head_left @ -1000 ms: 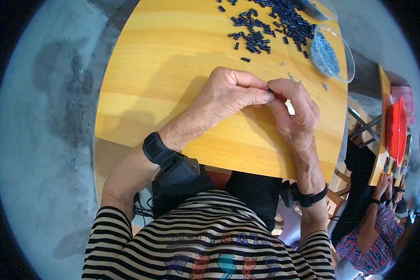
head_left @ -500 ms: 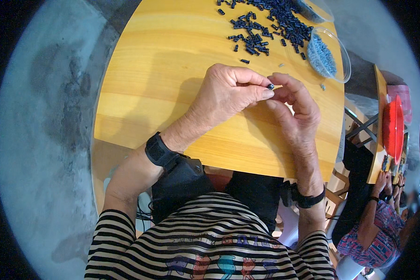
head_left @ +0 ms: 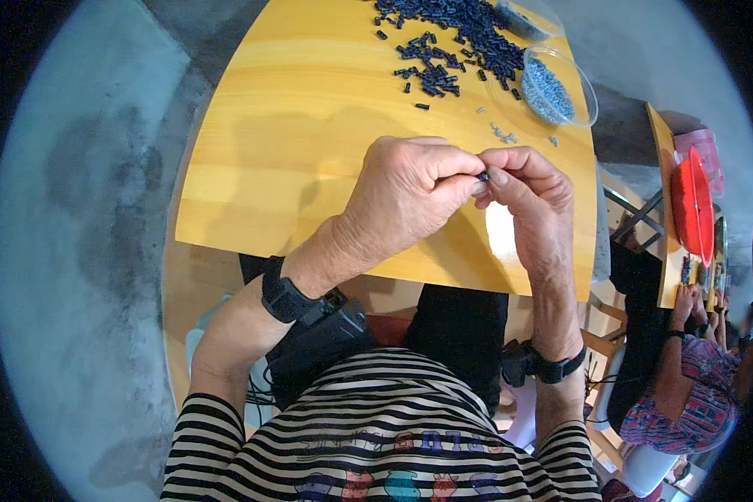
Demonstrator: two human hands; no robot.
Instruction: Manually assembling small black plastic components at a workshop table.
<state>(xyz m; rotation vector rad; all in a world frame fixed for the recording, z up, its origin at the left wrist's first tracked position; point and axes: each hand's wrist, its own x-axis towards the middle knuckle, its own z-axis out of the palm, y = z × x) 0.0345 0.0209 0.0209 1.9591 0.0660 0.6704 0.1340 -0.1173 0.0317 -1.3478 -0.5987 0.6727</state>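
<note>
My left hand (head_left: 406,188) pinches a small black tubular piece (head_left: 483,176) between thumb and forefinger, above the yellow wooden table (head_left: 284,142). Against the same spot, my right hand (head_left: 537,197) has its thumb and forefinger pressed together; what they hold, if anything, is hidden. Most of the black piece is covered by the fingertips. Beyond my hands a heap of similar black pieces (head_left: 489,50) spreads at the far side. A few small silvery-blue parts (head_left: 504,134) lie loose in front of a clear round tub (head_left: 595,100) full of such parts.
Another clear tub (head_left: 552,32) stands at the far edge beside the heap. To the right is a second table (head_left: 666,289) with a red basin (head_left: 694,205) and a pink container (head_left: 704,151). A person in a patterned shirt (head_left: 686,397) works there.
My right fingertips have closed in and now meet my left fingers at the black piece. The table and its contents have shifted left and up in the view.
</note>
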